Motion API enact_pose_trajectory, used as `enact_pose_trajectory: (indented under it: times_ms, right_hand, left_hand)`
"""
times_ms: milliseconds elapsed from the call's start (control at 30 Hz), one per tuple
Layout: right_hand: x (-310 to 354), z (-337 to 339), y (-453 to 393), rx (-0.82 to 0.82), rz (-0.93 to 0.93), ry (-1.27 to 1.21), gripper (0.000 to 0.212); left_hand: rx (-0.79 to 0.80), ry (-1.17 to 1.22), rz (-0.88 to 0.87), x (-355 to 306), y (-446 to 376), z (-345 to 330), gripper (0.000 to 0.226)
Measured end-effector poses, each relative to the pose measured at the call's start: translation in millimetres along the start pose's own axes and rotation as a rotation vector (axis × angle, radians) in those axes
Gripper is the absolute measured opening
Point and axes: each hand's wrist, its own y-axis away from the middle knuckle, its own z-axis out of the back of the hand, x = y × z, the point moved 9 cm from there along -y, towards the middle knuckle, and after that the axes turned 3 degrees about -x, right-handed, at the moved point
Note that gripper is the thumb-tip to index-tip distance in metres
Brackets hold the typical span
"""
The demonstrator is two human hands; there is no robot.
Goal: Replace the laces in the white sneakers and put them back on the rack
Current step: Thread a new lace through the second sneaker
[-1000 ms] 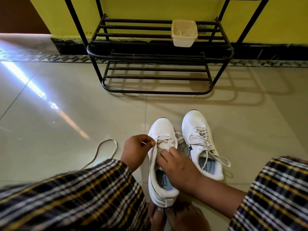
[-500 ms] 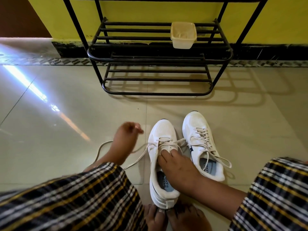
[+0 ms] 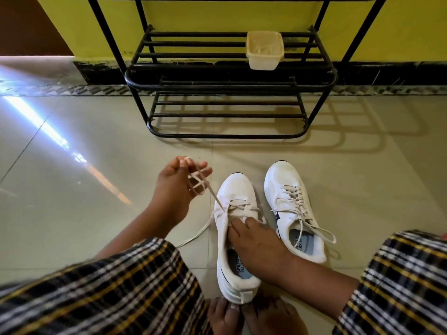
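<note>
Two white sneakers (image 3: pixel 266 223) stand on the floor (image 3: pixel 96 165), near one rack (image 3: pixel 227 93). The left hand (image 3: pixel 176 184) grips one lace (image 3: pixel 205 187); the right hand (image 3: pixel 256 243) presses the left sneaker with straight fingers.

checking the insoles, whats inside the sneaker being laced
Inside the near sneaker, a printed insole shows at the heel. The right hand covers the tongue, so the front interior is hidden.

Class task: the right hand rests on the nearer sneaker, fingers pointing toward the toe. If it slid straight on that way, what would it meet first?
Probably the crossed lace just ahead of the right hand on the nearer sneaker.
</note>
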Motion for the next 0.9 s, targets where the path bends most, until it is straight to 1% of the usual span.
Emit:
enact_pose_trajectory:
  times_ms: [33, 67, 100, 133, 167, 200, 233, 267, 300, 333, 400, 467, 500, 533, 600, 633, 667, 700, 733, 767, 833, 900]
  right_hand:
    - [-0.2, -0.4, 0.2, 0.007, 0.004, 0.006, 0.029]
    - [-0.1, 0.0, -0.1, 0.012, 0.007, 0.013, 0.027]
    - [0.2, 0.2, -0.6, 0.016, 0.011, 0.018, 0.025]
    - [0.5, 0.4, -1.0, 0.019, 0.012, 0.020, 0.024]
    - [0.6, 0.1, -1.7, 0.020, 0.008, 0.017, 0.023]
    - [0.4, -0.3, -2.0, 0.021, 0.000, 0.011, 0.022]
    - [-0.1, -1.0, -2.3, 0.018, -0.008, 0.000, 0.022]
    - [-0.5, -1.0, -2.5, 0.011, -0.015, -0.013, 0.021]
    - [-0.8, -1.0, -2.5, 0.002, -0.018, -0.022, 0.022]
    - [-0.7, -0.8, -2.4, -0.005, -0.016, -0.022, 0.024]
    - [-0.8, 0.8, -1.3, -0.015, -0.007, -0.003, 0.030]
    - [-1.2, 2.4, -1.1, -0.015, -0.005, -0.004, 0.034]
    - [-1.0, 2.2, -1.1, -0.011, -0.006, -0.006, 0.034]
    - [-0.5, 2.1, -1.2, -0.008, -0.003, -0.004, 0.034]
    - [1.2, 1.1, -1.2, -0.003, 0.001, -0.001, 0.038]
    - [1.3, 0.8, -1.1, 0.003, -0.002, -0.001, 0.042]
    - [1.2, 0.6, -1.2, 0.011, -0.006, -0.001, 0.047]
    - [0.8, 0.8, -1.4, 0.025, -0.012, 0.001, 0.051]
    - [0.4, 0.9, -1.6, 0.036, -0.019, 0.003, 0.051]
    - [-0.5, 1.3, -2.1, 0.047, -0.028, 0.005, 0.048]
    - [-1.7, 1.5, -3.2, 0.059, -0.047, 0.015, 0.039]
    - [-1.7, 2.3, -4.3, 0.046, -0.054, 0.029, 0.028]
  left_hand:
    - [0.000, 0.103, 0.084, 1.3, -1.3, 0.9, 0.031]
    - [-0.002, 0.061, 0.146, 5.8, -1.7, 3.2, 0.031]
    - [0.002, -0.099, 0.172, 13.4, 0.3, 7.0, 0.028]
    - [0.031, -0.367, 0.150, 22.6, 4.4, 8.8, 0.022]
    - [0.102, -0.704, 0.088, 33.5, 9.8, 7.4, 0.015]
    - [0.213, -1.050, -0.003, 46.8, 16.2, 2.1, 0.014]
    - [0.323, -1.319, -0.100, 60.2, 22.5, -5.0, 0.015]
    - [0.390, -1.460, -0.173, 66.9, 26.7, -10.0, 0.015]
    - [0.397, -1.467, -0.218, 63.0, 28.0, -14.2, 0.017]
    - [0.360, -1.405, -0.253, 51.8, 25.8, -15.6, 0.025]
    - [0.208, -1.205, -0.337, 20.8, 19.1, -12.8, 0.034]
    - [0.032, -0.905, -0.380, -11.3, 13.6, -0.4, 0.032]
    - [-0.039, -0.680, -0.359, -22.3, 10.7, 9.2, 0.032]
    - [-0.092, -0.410, -0.295, -28.2, 7.7, 18.5, 0.031]
    - [-0.123, 0.110, -0.100, -24.0, 2.1, 28.2, 0.031]
    - [-0.125, 0.292, -0.012, -19.1, 1.9, 29.2, 0.031]
    - [-0.135, 0.393, 0.061, -13.1, 3.1, 30.7, 0.031]
    - [-0.142, 0.426, 0.126, -5.6, 4.5, 32.4, 0.030]
    - [-0.154, 0.408, 0.184, 3.6, 5.0, 35.0, 0.030]
    - [-0.169, 0.340, 0.237, 14.3, 5.5, 39.9, 0.031]
    - [-0.180, 0.061, 0.320, 36.3, 10.1, 54.0, 0.034]
    - [-0.132, -0.306, 0.397, 59.9, 17.9, 67.2, 0.032]
